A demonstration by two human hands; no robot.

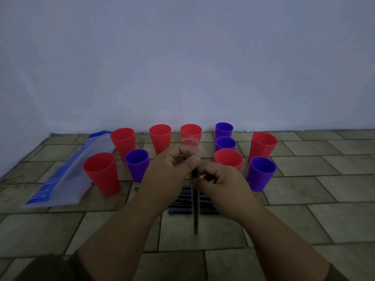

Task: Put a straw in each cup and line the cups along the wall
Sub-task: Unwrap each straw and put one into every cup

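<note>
Several red and purple plastic cups stand upright on the tiled floor near the wall [182, 78], among them a red cup [101, 173] at front left and a purple cup [260, 173] at front right. No cup shows a straw inside. My left hand [174, 167] and my right hand [221, 179] meet in front of the cups. The right hand pinches the top of a black straw [195, 218] that hangs straight down. The left hand is closed on a clear wrapper [189, 141] sticking up above it. A pile of black straws [181, 201] lies on the floor under my hands.
A blue and white plastic bag [65, 177] lies flat at the left, beside the red cups. Three red cups and a purple cup [224, 129] stand closest to the wall. Bare tiled floor [324, 199] stretches to the right and toward me.
</note>
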